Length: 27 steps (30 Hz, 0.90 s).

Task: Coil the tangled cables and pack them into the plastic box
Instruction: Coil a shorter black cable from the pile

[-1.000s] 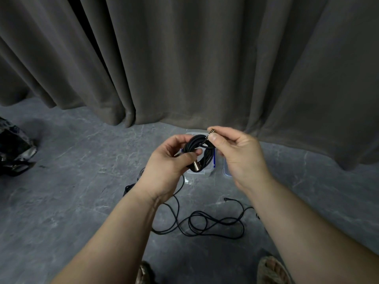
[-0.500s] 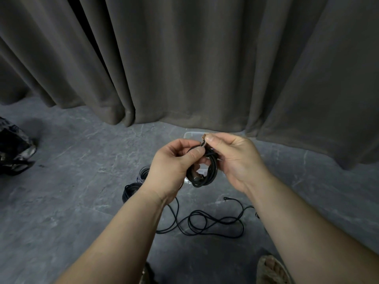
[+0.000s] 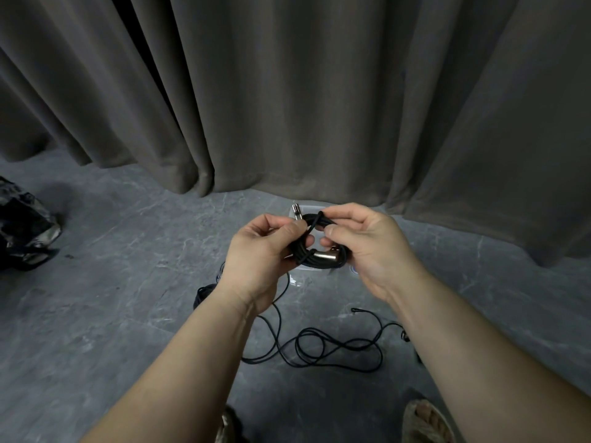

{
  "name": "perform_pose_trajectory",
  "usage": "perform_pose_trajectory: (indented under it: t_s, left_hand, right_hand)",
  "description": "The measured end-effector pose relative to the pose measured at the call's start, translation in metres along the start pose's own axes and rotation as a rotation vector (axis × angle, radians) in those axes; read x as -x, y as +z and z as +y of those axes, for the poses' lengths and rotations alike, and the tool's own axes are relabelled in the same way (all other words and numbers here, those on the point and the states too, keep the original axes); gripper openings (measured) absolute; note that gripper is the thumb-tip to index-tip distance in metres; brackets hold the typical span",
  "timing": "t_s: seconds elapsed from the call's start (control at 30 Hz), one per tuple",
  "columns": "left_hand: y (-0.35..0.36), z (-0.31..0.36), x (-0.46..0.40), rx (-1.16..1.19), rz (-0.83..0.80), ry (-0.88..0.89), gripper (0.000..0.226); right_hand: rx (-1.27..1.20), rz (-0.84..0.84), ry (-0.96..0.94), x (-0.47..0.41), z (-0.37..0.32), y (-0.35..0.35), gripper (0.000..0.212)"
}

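A small black coiled cable (image 3: 315,262) with silver plugs hangs in the air between both hands. My left hand (image 3: 260,255) grips its left side, thumb over the loops. My right hand (image 3: 367,247) holds the right side and pinches a strand at the top; one silver plug sticks up near the left fingers. The clear plastic box (image 3: 299,278) stands on the floor right behind the hands, mostly hidden by them. A loose tangled black cable (image 3: 326,350) lies on the floor below. Another dark coil (image 3: 203,295) peeks out beside my left wrist.
A heavy grey curtain (image 3: 287,91) hangs close behind the box. A crumpled black bag (image 3: 22,225) lies at the far left on the grey stone floor (image 3: 112,298). My sandalled feet (image 3: 425,423) show at the bottom edge.
The coil has turned from hanging upright to lying flatter between the hands. My right hand's pinch has shifted along the top strand, and a silver plug now sticks up by the left fingers.
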<state>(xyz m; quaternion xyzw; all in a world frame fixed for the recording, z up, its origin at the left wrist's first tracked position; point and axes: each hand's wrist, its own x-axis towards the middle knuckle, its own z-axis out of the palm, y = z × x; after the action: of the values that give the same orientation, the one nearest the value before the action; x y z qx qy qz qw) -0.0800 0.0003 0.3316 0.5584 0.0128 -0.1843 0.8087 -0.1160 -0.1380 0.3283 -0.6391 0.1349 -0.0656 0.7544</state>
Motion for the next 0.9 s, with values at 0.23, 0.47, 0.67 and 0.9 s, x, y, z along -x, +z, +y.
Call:
perform_pose_trajectory:
  t_s: [0.23,0.47,0.67,0.9]
  left_hand:
    - [-0.0004,0.0008,-0.0006,-0.003,0.009,0.023,0.021]
    - [-0.0011,0.0019,-0.0009,-0.093,0.013,0.012,0.014]
    - [-0.0043,0.0028,-0.0008,-0.118,-0.065,-0.03,0.013]
    - [-0.0054,0.0029,-0.0012,-0.05,-0.056,-0.027,0.007]
  right_hand:
    - [0.033,-0.033,-0.053,0.0015,-0.0002,0.0002,0.03]
    - [0.171,-0.019,-0.141,0.0053,0.0004,0.0036,0.037]
    - [0.187,0.03,-0.195,0.0066,-0.0005,0.0056,0.028]
    - [0.116,0.022,-0.107,0.0058,-0.0037,0.0053,0.009]
